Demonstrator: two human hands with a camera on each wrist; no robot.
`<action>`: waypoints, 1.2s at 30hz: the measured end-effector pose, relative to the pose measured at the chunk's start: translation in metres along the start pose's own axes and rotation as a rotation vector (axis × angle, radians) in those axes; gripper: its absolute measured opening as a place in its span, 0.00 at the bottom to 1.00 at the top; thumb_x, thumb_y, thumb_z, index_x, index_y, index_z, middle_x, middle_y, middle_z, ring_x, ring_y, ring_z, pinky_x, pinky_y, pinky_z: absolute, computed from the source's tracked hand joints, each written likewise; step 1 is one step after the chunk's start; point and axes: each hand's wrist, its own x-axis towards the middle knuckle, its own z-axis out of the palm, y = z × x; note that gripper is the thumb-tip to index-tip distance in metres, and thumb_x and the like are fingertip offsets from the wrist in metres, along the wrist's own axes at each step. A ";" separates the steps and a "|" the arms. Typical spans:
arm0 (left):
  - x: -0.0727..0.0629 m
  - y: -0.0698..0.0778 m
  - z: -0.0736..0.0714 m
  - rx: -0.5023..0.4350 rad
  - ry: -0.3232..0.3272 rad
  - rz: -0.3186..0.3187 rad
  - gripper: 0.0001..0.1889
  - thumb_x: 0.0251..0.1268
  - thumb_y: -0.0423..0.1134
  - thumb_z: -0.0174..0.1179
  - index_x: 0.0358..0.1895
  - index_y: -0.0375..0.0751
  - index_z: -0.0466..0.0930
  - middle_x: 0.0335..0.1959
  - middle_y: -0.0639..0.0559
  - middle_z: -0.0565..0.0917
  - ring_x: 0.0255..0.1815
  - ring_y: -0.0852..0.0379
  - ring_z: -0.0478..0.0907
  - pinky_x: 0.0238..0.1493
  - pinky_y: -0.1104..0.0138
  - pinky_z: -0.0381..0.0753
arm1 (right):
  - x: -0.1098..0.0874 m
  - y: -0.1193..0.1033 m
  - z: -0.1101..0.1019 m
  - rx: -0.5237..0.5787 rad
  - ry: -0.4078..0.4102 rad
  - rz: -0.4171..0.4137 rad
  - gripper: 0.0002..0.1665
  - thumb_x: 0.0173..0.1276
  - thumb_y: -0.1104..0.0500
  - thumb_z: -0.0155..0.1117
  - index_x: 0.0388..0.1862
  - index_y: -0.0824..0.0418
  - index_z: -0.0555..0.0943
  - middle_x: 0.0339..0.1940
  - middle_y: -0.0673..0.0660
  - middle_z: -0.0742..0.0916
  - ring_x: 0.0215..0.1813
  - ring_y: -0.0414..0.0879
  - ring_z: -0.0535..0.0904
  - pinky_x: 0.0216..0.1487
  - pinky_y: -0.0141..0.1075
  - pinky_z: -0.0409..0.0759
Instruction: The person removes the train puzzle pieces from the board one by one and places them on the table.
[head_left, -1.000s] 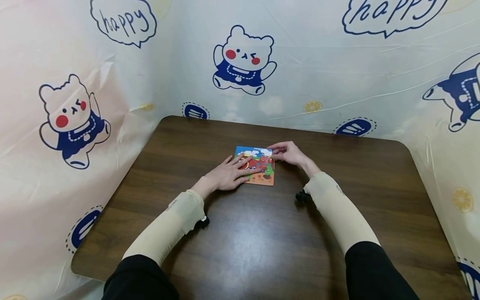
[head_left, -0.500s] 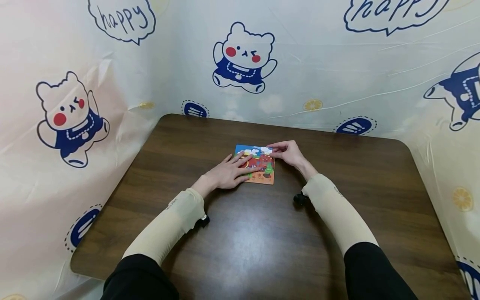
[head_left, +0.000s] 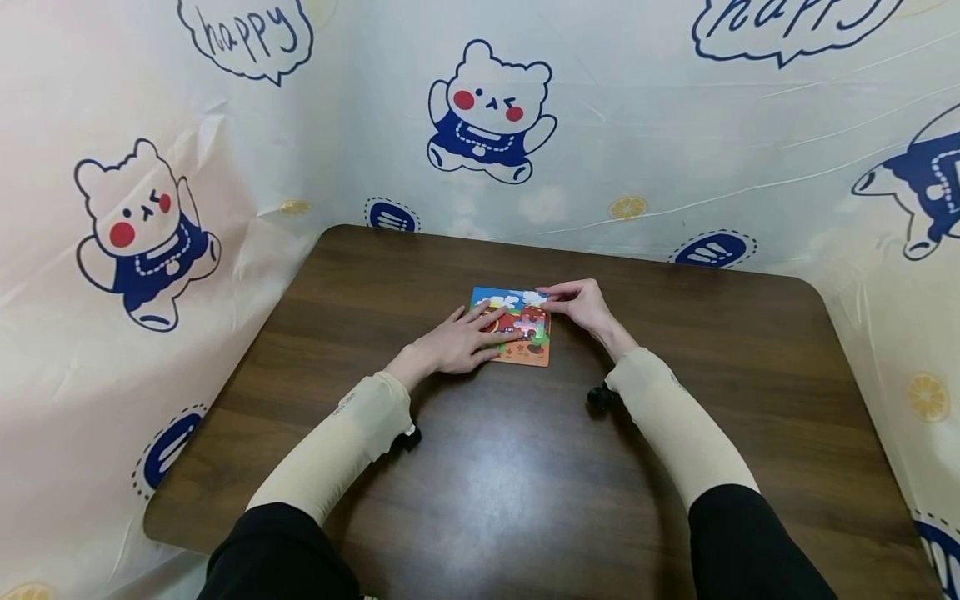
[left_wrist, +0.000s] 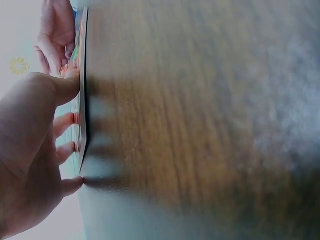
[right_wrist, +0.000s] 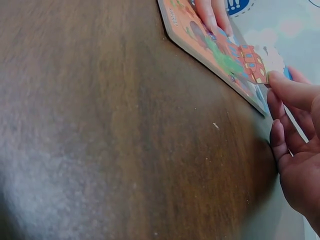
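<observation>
A colourful jigsaw puzzle board [head_left: 517,357], blue at the far side and orange at the near side, lies flat on the brown table. My left hand [head_left: 456,343] rests on its left half with spread fingers, covering part of the picture. At the board's far right corner, my right hand [head_left: 583,307] pinches a puzzle piece [right_wrist: 252,64] with a red building on it. In the right wrist view this piece looks tilted up from the board, held at its edge by thumb and fingers. The left wrist view shows the board edge-on, with the left fingers [left_wrist: 65,151] pressing on it.
The wooden table [head_left: 495,483] has rounded corners and a glare patch in front of the board. A patterned sheet [head_left: 615,108] with bears hangs behind and along the sides. Small dark wrist cameras sit under both cuffs.
Over the last second the red part of the picture has shifted and seams show there, as the right hand lifts the piece's edge. The left hand stays in place. The view tilts slightly.
</observation>
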 end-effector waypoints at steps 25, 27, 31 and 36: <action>0.000 -0.001 0.000 0.006 0.005 -0.002 0.29 0.91 0.62 0.43 0.88 0.80 0.53 0.96 0.56 0.40 0.96 0.44 0.30 0.92 0.34 0.40 | -0.007 -0.022 0.002 -0.174 -0.039 -0.094 0.11 0.74 0.62 0.78 0.52 0.63 0.95 0.52 0.66 0.95 0.44 0.50 0.85 0.42 0.27 0.81; 0.000 -0.001 -0.001 0.001 0.006 -0.002 0.29 0.91 0.62 0.43 0.88 0.80 0.53 0.96 0.55 0.40 0.96 0.44 0.30 0.92 0.34 0.40 | -0.008 -0.021 0.001 -0.153 -0.041 -0.093 0.10 0.73 0.63 0.78 0.50 0.64 0.95 0.54 0.66 0.95 0.48 0.51 0.87 0.45 0.26 0.83; 0.002 -0.006 0.003 -0.029 0.016 0.018 0.29 0.91 0.63 0.42 0.88 0.80 0.53 0.96 0.54 0.40 0.96 0.42 0.30 0.91 0.32 0.38 | -0.008 -0.017 -0.002 -0.085 -0.037 -0.043 0.12 0.73 0.62 0.79 0.51 0.67 0.94 0.54 0.65 0.95 0.48 0.44 0.90 0.48 0.25 0.84; 0.000 -0.003 0.001 -0.025 0.017 0.025 0.29 0.92 0.61 0.41 0.89 0.79 0.52 0.96 0.55 0.39 0.96 0.42 0.30 0.91 0.32 0.39 | -0.005 -0.011 -0.011 0.071 0.011 0.128 0.18 0.76 0.60 0.76 0.59 0.69 0.91 0.42 0.53 0.97 0.32 0.38 0.88 0.36 0.30 0.83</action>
